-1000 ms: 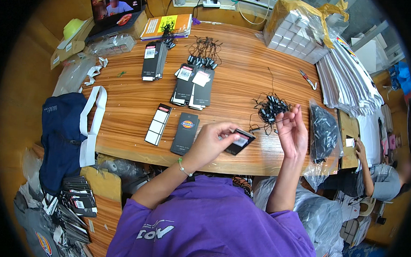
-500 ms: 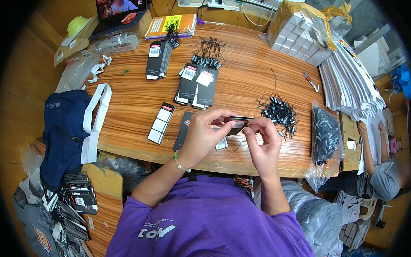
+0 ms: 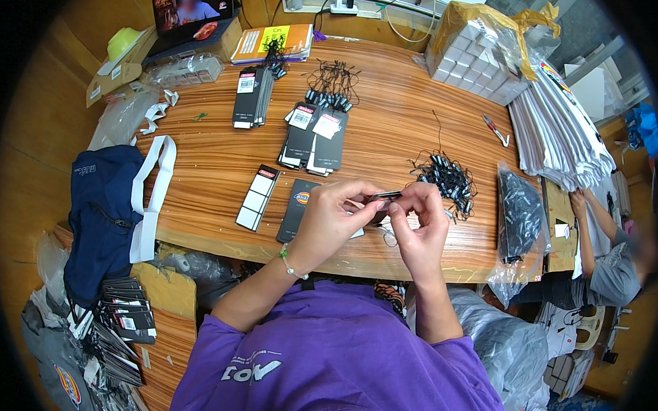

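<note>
My left hand (image 3: 338, 211) pinches a dark hang tag (image 3: 388, 195), seen nearly edge-on above the table's near side. Thumb and fingers of my right hand (image 3: 421, 220) close at the tag's other end, where a thin dark string (image 3: 389, 236) hangs down. The fingers hide most of the tag. By my left wrist lies a black tag (image 3: 298, 203) with a coloured logo, and left of it a tag with white label panels (image 3: 258, 198). A heap of black tag strings (image 3: 447, 181) sits just beyond my right hand.
Stacked black tags (image 3: 316, 137) with strings lie mid-table, another stack (image 3: 250, 96) farther left. A clear bag of strings (image 3: 520, 213), a red pen (image 3: 496, 129), white boxes (image 3: 476, 63) and piled white packets (image 3: 558, 129) stand right. A navy bag (image 3: 106, 206) hangs left; another person (image 3: 614, 268) works at right.
The tag between my hands has tipped to a flatter, edge-on angle. My left hand has shifted slightly, showing more of the logo tag; the string now loops below my fingers.
</note>
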Available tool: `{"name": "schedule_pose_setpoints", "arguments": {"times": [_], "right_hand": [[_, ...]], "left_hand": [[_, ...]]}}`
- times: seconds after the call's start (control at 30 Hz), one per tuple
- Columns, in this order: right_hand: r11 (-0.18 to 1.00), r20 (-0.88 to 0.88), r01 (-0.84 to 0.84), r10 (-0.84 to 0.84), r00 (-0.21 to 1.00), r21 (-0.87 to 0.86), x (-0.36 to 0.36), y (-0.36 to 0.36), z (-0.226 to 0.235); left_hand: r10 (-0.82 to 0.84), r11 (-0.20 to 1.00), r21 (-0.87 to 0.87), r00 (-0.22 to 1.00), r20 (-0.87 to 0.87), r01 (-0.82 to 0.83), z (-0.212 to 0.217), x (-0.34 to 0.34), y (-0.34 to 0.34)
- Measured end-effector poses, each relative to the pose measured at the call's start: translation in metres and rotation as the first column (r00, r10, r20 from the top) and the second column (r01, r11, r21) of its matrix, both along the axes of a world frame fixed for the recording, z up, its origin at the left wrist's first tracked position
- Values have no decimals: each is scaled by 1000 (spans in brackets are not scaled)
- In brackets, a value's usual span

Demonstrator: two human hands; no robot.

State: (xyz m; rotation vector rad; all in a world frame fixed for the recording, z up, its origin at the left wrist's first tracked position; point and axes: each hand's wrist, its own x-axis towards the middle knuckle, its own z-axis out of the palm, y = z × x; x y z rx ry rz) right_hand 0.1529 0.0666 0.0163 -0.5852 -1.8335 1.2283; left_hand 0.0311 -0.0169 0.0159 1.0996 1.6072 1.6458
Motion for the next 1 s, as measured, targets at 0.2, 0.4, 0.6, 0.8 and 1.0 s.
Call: {"name": "schedule_pose_setpoints", "arguments": {"times": [0.2,0.4,0.6,0.8,1.0], "right_hand": [[995,-43,-30,26,999,-94,1,1,-5],[931,-205,-128,59,977,-342,1,-2,-8],[904,-240,-188,99,966,-384,2,2,-6],[971,-171,-142,109,979,-193,6,2,-5],[935,-119,-173,143,983,-309,6,1,2]], "left_hand": [[-15,1000,-10,994,-106,14,7,1,-3],[-54,998,-50,990,-132,48,10,1,-3],[74,997,66,884,-461,-50,6,2,-2],[59,983,179,840,-539,45,15,-2,-3],[114,975,217,740,-663,44,11,-5,-6]]}}
